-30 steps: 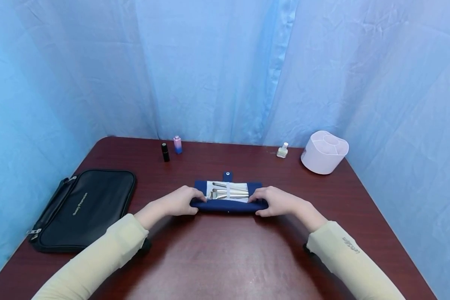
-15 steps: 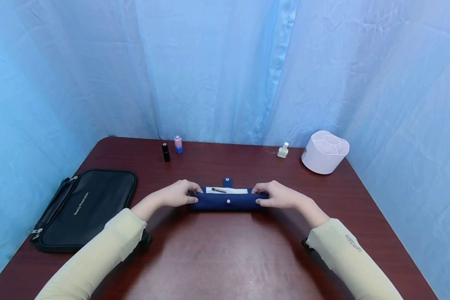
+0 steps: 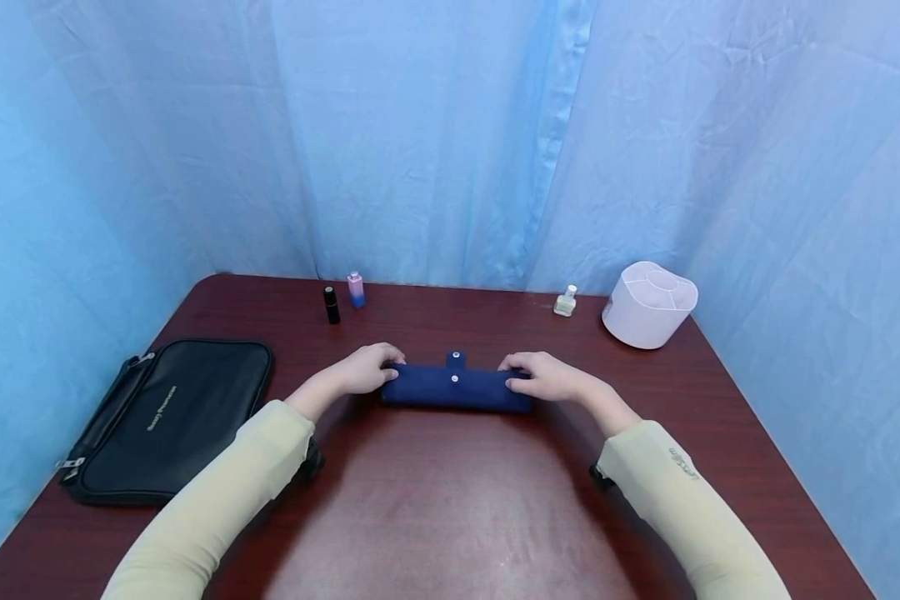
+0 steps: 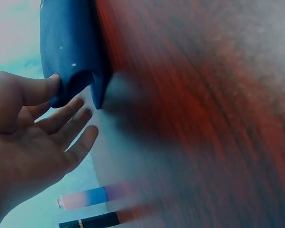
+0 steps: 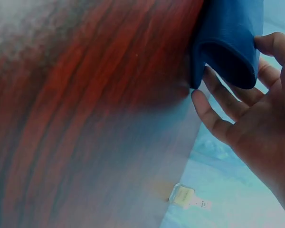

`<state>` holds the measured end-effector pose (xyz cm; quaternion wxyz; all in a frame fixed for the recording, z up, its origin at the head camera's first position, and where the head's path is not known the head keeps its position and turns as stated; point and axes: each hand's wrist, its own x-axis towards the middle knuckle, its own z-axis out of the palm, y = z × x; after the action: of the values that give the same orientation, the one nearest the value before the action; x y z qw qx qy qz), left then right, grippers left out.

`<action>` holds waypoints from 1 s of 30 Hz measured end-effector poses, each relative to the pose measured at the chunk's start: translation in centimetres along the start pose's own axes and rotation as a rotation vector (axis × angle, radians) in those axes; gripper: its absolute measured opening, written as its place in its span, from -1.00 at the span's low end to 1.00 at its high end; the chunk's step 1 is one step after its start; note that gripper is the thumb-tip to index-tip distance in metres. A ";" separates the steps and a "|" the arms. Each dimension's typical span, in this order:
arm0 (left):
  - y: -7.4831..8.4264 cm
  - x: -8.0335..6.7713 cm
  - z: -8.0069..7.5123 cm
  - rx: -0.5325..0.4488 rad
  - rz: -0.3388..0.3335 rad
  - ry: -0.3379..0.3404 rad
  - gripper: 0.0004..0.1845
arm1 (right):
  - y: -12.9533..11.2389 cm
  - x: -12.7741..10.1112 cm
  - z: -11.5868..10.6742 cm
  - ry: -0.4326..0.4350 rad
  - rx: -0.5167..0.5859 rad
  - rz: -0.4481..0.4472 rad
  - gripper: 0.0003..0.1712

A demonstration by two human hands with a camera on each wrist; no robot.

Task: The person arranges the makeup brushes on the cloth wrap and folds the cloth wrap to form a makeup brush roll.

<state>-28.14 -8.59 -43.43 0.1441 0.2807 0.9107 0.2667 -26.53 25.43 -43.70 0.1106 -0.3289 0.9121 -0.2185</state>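
A navy blue makeup brush roll (image 3: pixel 450 390) lies folded over near the middle of the table, its brushes hidden inside. A strap with a snap (image 3: pixel 456 358) sticks out behind it, and another snap shows on the folded flap. My left hand (image 3: pixel 367 369) pinches the roll's left end, thumb on the near face and fingers at the back edge. At the other end, my right hand (image 3: pixel 546 377) pinches it the same way. The right wrist view shows the roll's open, looped end (image 5: pixel 228 59) between thumb and fingers.
A black zipped case (image 3: pixel 172 421) lies at the left. Toward the back edge stand a black lipstick-like tube (image 3: pixel 332 306), a pink-and-blue bottle (image 3: pixel 356 290), a small pale nail polish bottle (image 3: pixel 566 302) and a pale pink divided holder (image 3: pixel 648 306). Blue curtains (image 3: pixel 420 142) surround the brown table (image 3: pixel 450 517).
Both hands have folded the near part of the roll away from me, over the white inside and the brushes, which are now covered. The hands have moved slightly toward the back.
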 end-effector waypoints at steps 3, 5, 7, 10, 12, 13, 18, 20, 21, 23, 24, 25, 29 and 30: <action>-0.2 0.5 0.2 -0.006 -0.050 -0.014 -0.81 | 0.2 0.2 0.0 -0.003 0.014 0.019 -0.71; -0.3 0.8 0.3 0.016 -0.058 -0.013 -0.82 | 0.3 0.3 0.0 -0.002 0.016 0.021 -0.70; -0.3 1.0 0.5 0.044 -0.053 -0.004 -0.83 | 0.5 0.3 0.1 0.002 0.024 0.025 -0.69; -0.3 1.1 0.7 0.066 -0.057 0.002 -0.84 | 0.7 0.4 0.2 0.013 0.011 0.019 -0.70; -0.2 1.2 0.7 0.059 -0.066 0.002 -0.86 | 0.9 0.5 0.3 0.015 0.003 0.022 -0.71; -0.2 1.1 0.8 0.052 -0.072 0.005 -0.87 | 0.9 0.5 0.3 0.016 -0.003 0.025 -0.71; 0.0 0.9 1.2 0.076 0.023 0.115 -0.94 | 1.0 0.8 0.5 0.005 -0.019 0.041 -0.70; 0.4 0.7 1.5 0.090 0.124 0.167 -0.91 | 1.0 0.9 0.6 0.004 -0.029 0.040 -0.71; 0.6 0.5 1.6 0.102 0.178 0.178 -0.89 | 1.0 1.0 0.6 0.004 -0.027 0.044 -0.71; 1.0 0.0 1.8 0.119 0.247 0.160 -0.81 | 1.1 1.1 0.6 0.008 -0.028 0.044 -0.73; 1.2 -0.2 2.0 0.128 0.265 0.138 -0.77 | 1.1 1.1 0.6 0.010 -0.027 0.044 -0.74; 1.5 -0.5 2.1 0.142 0.271 0.114 -0.72 | 1.1 1.1 0.6 0.011 -0.024 0.045 -0.74; 1.9 -1.0 2.6 0.176 0.240 0.047 -0.63 | 0.9 1.2 0.3 -0.006 0.002 0.062 -0.75; 1.9 -1.1 2.6 0.178 0.232 0.042 -0.63 | 0.8 1.3 0.2 -0.013 0.012 0.069 -0.74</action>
<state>-25.37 -6.85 -44.36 0.0676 0.3900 0.8950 0.2057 -27.83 25.07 -44.33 0.1257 -0.2979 0.9209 -0.2178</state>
